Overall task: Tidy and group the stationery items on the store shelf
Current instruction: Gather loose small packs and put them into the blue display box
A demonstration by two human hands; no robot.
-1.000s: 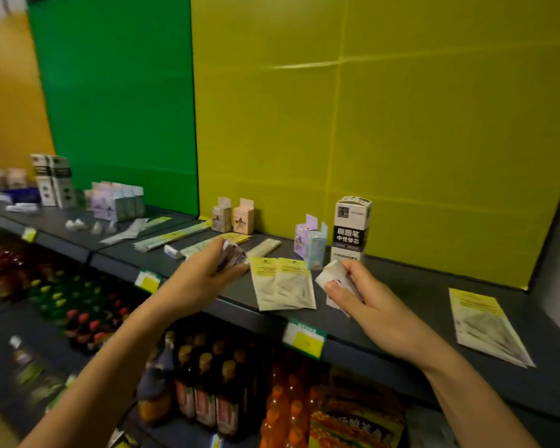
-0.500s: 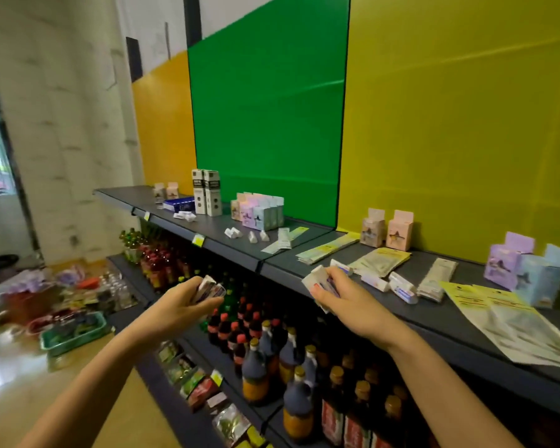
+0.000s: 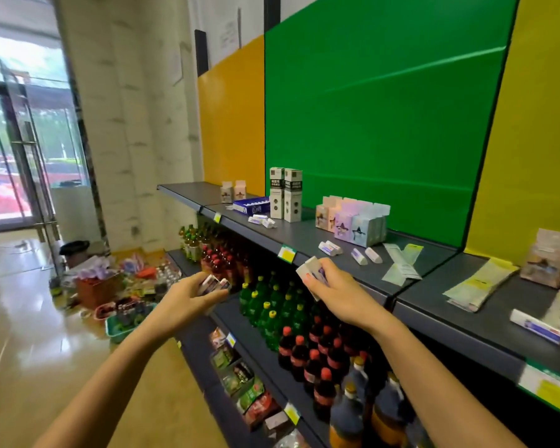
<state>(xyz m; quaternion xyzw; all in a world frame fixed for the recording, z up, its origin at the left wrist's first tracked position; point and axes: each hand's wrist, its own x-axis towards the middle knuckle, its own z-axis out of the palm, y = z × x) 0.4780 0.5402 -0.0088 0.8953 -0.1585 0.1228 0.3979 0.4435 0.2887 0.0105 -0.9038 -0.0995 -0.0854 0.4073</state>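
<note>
1. Head view: left hand [image 3: 188, 297] was seen closed around small erasers [image 3: 213, 283], held clear of the shelf [image 3: 353, 257].
2. Right hand [image 3: 332, 291] was clamped on white erasers [image 3: 311, 268] at the shelf's front edge.
3. Loose erasers [image 3: 329, 248] and pastel boxes [image 3: 353, 221] were noted farther back on the shelf.

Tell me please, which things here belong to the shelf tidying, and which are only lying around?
Belong to the job:
- erasers in left hand and right hand
- loose erasers on the top shelf
- pastel boxes
- tall black-and-white boxes
- flat packets

Just lying about:
- drink bottles below
- clutter on the floor
</note>
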